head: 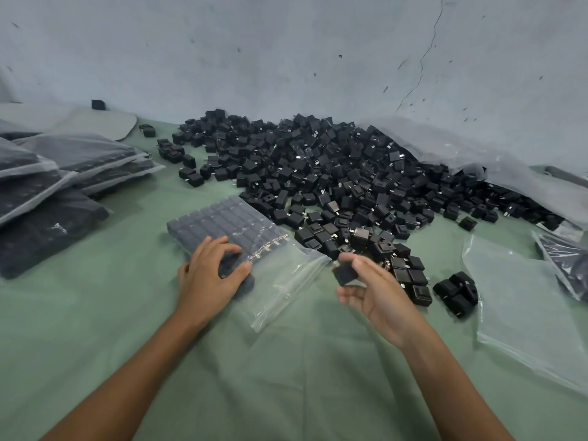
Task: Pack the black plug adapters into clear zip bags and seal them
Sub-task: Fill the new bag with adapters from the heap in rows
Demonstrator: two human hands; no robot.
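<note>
A clear zip bag (286,281) lies on the green cloth, its far part filled with neat rows of black plug adapters (219,218). My left hand (211,275) rests on the near end of those rows, fingers spread and pressing the bag. My right hand (372,291) hovers just right of the bag's open mouth and pinches one black adapter (344,272) between thumb and fingertips. A big loose heap of black adapters (318,173) covers the cloth behind both hands.
Filled, stacked bags (63,173) lie at the left. Empty clear bags (521,300) lie flat at the right. A large plastic sheet (445,144) runs along the grey wall behind the heap. A small cluster of adapters (456,289) sits right of my right hand.
</note>
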